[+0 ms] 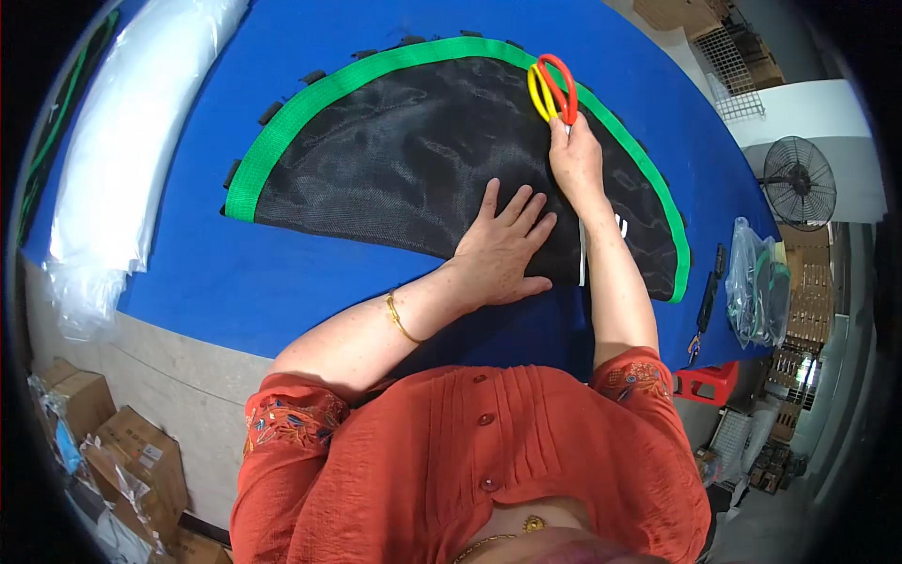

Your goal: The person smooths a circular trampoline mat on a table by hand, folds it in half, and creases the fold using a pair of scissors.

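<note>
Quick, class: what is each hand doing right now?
Left hand: open, fingers spread, laid on the black mesh.
Right hand: closed, holding the tool with red and yellow loops.

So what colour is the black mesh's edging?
The edging is green, seen best in the head view.

You have a black mesh piece (404, 141) edged in bright green (246, 179) on a plain blue table (235, 282); your scissors (554, 89) show one red and one yellow handle loop; your orange-red top (451, 432) has multicoloured embroidery on its sleeves.
</note>
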`<state>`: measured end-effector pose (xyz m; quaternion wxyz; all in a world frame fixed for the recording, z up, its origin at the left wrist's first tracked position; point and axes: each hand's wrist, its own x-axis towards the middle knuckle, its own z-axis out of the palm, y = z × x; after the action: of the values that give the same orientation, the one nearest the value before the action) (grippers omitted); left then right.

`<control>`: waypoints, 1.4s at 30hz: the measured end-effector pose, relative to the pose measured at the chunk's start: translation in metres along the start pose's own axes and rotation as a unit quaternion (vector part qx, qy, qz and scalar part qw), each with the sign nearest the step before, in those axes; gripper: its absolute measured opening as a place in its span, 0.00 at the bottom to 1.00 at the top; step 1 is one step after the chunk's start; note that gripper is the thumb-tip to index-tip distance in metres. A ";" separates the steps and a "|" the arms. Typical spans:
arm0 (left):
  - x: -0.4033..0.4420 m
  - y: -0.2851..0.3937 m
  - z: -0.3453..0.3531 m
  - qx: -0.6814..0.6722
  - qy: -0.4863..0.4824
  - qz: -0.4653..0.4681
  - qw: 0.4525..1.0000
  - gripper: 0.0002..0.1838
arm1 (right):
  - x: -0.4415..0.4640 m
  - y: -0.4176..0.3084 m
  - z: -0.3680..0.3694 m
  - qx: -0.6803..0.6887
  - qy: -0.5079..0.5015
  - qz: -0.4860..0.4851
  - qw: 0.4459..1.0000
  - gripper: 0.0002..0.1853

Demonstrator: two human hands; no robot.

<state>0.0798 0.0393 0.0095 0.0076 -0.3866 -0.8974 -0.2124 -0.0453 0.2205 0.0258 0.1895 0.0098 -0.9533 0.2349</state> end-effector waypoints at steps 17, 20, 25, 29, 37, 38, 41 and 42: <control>-0.001 -0.001 0.003 -0.001 0.008 0.003 1.000 0.50 | -0.021 -0.004 -0.013 -0.034 -0.022 0.015 0.999 0.17; -0.001 -0.001 0.003 0.000 0.015 0.009 1.000 0.50 | 0.006 0.001 0.000 0.003 -0.009 0.034 0.999 0.18; 0.000 -0.001 0.000 0.001 0.004 0.009 1.000 0.50 | 0.033 -0.019 0.031 0.090 -0.015 0.045 0.995 0.20; 0.000 -0.001 0.000 -0.003 0.001 0.010 1.000 0.51 | 0.032 -0.036 0.042 0.069 -0.043 0.056 0.995 0.20; 0.000 -0.002 0.004 -0.006 0.014 0.011 1.000 0.53 | 0.026 -0.053 0.042 0.016 -0.037 0.054 0.998 0.21; 0.000 -0.002 0.003 -0.006 0.009 0.011 1.000 0.53 | 0.027 -0.049 0.040 -0.001 -0.035 0.052 0.998 0.20; -0.001 -0.002 0.001 -0.006 0.000 0.010 1.000 0.54 | 0.038 -0.033 0.040 -0.032 -0.015 0.054 0.998 0.18; -0.001 -0.002 0.001 -0.006 -0.001 0.012 1.000 0.54 | 0.036 -0.035 0.040 -0.015 -0.003 0.038 0.999 0.18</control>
<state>0.0790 0.0376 0.0080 0.0065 -0.3972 -0.8917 -0.2169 -0.0889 0.1738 0.0222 0.1773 -0.0284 -0.9572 0.2271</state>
